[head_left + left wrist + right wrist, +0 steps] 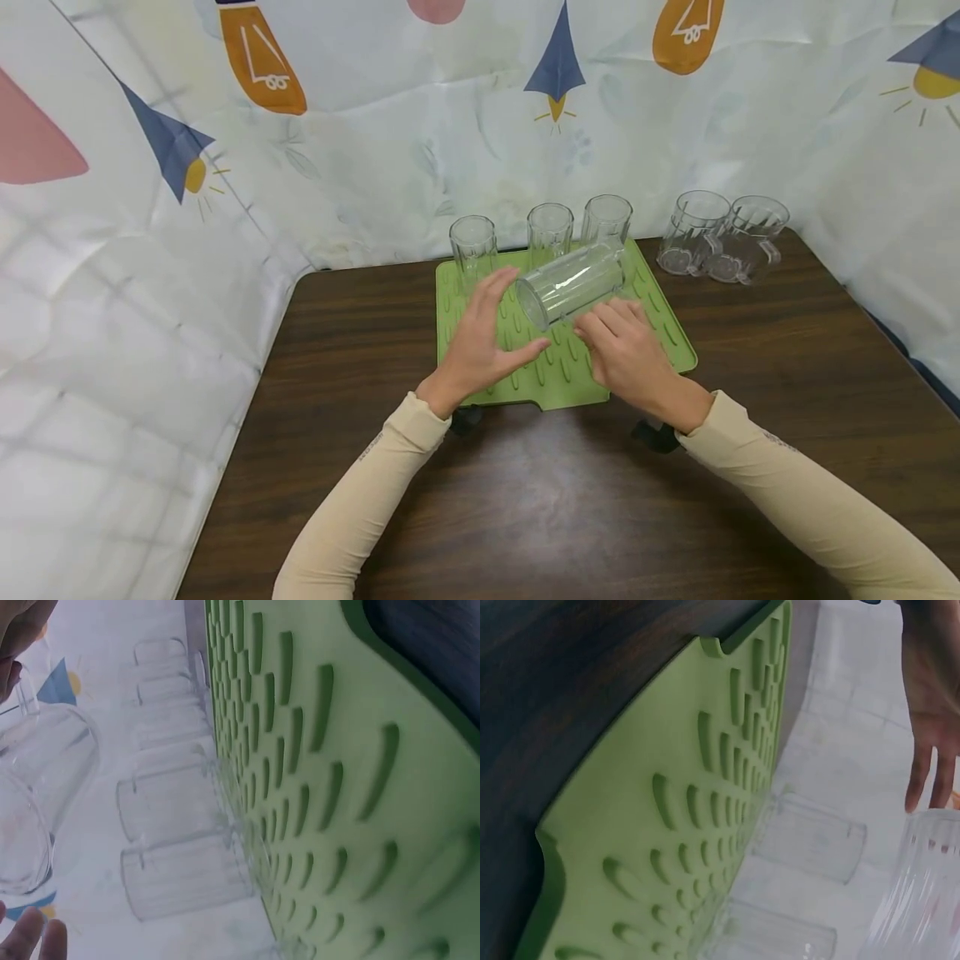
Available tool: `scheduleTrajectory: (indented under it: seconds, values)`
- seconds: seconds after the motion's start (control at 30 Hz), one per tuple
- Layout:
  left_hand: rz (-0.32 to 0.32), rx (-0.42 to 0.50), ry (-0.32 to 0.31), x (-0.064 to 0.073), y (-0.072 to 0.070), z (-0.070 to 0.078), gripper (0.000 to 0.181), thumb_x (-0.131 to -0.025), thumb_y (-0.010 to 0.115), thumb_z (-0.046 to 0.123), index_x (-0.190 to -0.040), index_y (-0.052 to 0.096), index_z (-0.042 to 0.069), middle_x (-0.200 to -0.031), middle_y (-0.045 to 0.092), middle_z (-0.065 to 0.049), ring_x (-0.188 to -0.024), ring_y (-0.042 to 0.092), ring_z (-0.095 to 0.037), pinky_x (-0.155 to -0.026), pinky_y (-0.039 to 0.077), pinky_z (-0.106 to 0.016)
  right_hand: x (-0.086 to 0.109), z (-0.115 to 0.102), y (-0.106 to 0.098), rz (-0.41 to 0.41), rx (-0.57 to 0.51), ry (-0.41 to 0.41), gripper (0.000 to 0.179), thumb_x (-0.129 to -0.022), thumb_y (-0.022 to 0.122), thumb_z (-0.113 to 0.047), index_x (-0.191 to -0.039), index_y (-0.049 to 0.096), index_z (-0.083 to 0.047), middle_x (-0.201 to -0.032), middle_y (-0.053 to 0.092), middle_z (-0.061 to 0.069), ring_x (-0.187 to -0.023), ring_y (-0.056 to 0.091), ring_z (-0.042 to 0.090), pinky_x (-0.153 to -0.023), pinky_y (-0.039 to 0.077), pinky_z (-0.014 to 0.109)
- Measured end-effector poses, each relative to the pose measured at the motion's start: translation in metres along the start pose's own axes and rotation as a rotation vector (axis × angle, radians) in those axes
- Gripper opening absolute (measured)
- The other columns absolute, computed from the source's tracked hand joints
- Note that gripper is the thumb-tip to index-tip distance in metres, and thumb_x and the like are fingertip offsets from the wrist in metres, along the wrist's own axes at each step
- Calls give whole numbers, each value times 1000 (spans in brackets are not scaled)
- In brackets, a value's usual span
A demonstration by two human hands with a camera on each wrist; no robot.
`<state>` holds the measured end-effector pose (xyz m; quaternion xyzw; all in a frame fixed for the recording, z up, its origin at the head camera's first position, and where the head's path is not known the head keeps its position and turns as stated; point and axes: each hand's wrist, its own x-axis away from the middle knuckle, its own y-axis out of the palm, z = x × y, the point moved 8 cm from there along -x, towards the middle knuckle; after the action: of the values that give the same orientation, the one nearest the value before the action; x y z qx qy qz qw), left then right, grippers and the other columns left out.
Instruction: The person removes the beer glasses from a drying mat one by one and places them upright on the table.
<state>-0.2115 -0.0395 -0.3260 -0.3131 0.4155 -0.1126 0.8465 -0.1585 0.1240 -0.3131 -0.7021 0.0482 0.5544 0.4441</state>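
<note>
A clear glass mug (573, 283) is tilted nearly on its side above a green ridged drying mat (555, 392). My right hand (622, 346) grips it by the handle (28, 694), with the fingers curled. At the mug's left end, my left hand (483, 342) is spread, thumb and fingers apart, holding nothing. The right wrist view also shows its straight fingers close to the glass; whether they touch it is hard to tell. Along the mat's back edge stand three clear glasses: a left one (474, 246), a middle one (550, 227) and a right one (607, 217).
Two more glass mugs, one (692, 233) beside the other (746, 240), stand upright on the dark wooden table (540, 508), right of the mat. A printed white curtain (390, 167) hangs behind the table and along its left and right sides.
</note>
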Motion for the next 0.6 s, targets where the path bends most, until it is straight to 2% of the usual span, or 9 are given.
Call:
scheduleTrajectory:
  seconds: [0.2, 0.33, 0.6]
  values:
    - [10, 57, -12, -2, 11, -2, 92, -83, 87, 22, -155, 34, 2, -157, 39, -19, -140, 48, -30, -98, 59, -37, 3, -5, 2, 44, 5, -12, 36, -112, 42, -18, -88, 63, -2, -76, 55, 8, -69, 39, 23, -69, 30, 36]
    - [29, 109, -35, 0, 16, -5, 85, -82, 86, 16, -152, 39, 4, -156, 41, -20, -139, 50, -31, -94, 62, -38, 6, -6, 6, 36, -10, 7, 37, -112, 41, -19, -87, 62, -3, -77, 57, 8, -70, 40, 23, -70, 31, 36]
    - [49, 144, -67, 1, 21, -11, 74, -83, 85, 11, -147, 48, 10, -151, 44, -22, -136, 53, -32, -94, 63, -35, 10, -3, 13, -14, -17, 63, 38, -113, 39, -22, -88, 61, -4, -78, 57, 7, -73, 44, 24, -72, 34, 37]
